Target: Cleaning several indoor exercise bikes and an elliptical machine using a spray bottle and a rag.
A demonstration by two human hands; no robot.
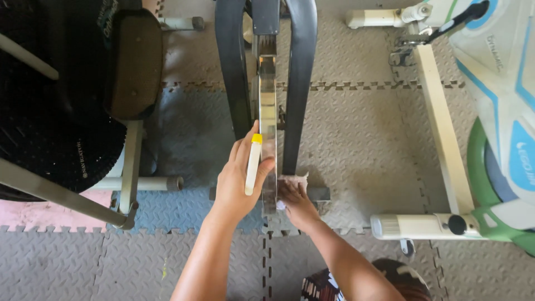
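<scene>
Low in the frame, the left hand wraps around a slim white tube with a yellow cap, fingers curled shut on it; it looks light, rigid and smooth, best held mid-barrel as here. Just right, the right hand presses a crumpled pale cloth, soft and limp, flat against the chrome flywheel rim at centre frame, a hard, slick, heavy-looking metal. Dark fork legs flank it. Beneath lie grey interlocking foam mats; upper left, a black padded seat.
</scene>
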